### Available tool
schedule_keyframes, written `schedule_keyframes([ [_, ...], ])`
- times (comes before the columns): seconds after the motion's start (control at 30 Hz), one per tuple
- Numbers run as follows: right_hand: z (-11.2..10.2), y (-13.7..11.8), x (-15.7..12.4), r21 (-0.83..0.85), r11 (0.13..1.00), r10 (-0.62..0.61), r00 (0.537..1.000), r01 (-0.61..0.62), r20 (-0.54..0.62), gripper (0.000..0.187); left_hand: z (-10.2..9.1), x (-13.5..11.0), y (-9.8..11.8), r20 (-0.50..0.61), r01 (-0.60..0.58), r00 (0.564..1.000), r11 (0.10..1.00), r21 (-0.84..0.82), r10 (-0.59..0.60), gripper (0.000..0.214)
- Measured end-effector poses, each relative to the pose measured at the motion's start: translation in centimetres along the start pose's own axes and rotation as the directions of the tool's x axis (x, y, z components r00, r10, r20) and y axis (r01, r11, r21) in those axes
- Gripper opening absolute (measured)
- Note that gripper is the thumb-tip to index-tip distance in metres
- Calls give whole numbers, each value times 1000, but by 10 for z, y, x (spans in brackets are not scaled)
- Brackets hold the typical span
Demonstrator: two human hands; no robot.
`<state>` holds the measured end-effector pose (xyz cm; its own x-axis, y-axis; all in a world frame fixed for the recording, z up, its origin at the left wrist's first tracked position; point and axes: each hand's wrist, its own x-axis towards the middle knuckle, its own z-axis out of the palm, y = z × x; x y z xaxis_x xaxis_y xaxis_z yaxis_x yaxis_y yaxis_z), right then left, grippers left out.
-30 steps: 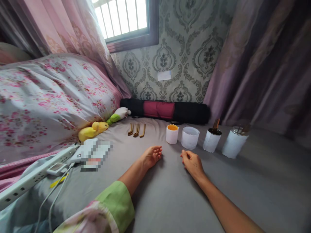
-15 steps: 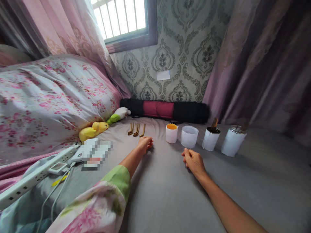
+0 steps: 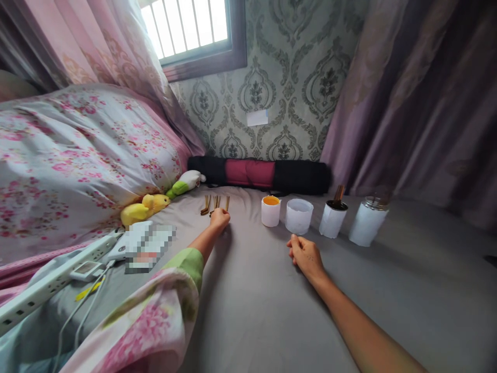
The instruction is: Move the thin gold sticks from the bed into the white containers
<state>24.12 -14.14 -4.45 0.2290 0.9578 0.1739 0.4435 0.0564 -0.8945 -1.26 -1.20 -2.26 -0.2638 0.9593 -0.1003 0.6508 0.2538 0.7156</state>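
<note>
My left hand [image 3: 220,219] reaches forward with curled fingers at the near ends of thin, bent brownish-gold sticks [image 3: 227,203]. It covers the lower part of the right-hand ones, so what its fingertips grip is hidden. Further left, another pair of bent sticks [image 3: 205,205] lies uncovered on the sheet. My right hand [image 3: 306,255] rests on the sheet, fingers folded and thumb against them, nothing showing in it. Just beyond it stands a wide, translucent white cup [image 3: 299,217]. Beside that is a white-wrapped container with an orange inside [image 3: 271,213].
To the right stand a white-wrapped can holding brown sticks [image 3: 333,221] and a white-wrapped jar [image 3: 366,224]. A black and red roll [image 3: 248,173] lies along the wall. At left are plush toys [image 3: 145,209], a power strip [image 3: 58,282], cables and a floral quilt [image 3: 85,155].
My left hand has moved left and forward onto the bent sticks, and its fingers are more closed. My right hand stays by the wide cup. The whole view has shifted slightly.
</note>
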Motion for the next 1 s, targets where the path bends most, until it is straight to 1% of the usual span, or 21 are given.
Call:
schedule_keyframes([
  [0.2, 0, 0, 0, 0, 1000, 9, 1000, -9, 2, 46, -13, 12, -5, -93, -54, 993, 976, 210, 75, 31],
  [0.27, 0, 0, 1, -5, 1000, 5, 1000, -5, 3, 46, -16, 13, -5, -107, -69, 989, 965, 255, 99, 30],
  [0.47, 1, 2, 2, -7, 1000, 13, 1000, -13, 12, 46, -20, 15, -3, -143, -115, 975, 934, 337, 172, 17],
  [0.87, 1, 3, 2, -3, 1000, -1, 1000, 1, 14, 47, -15, 23, -12, -112, -198, 955, 869, 454, 276, 22],
  [1.0, 2, 3, 3, 3, 1000, 18, 1000, -18, 17, 47, -12, 25, -12, -106, -216, 947, 846, 487, 303, 23],
])
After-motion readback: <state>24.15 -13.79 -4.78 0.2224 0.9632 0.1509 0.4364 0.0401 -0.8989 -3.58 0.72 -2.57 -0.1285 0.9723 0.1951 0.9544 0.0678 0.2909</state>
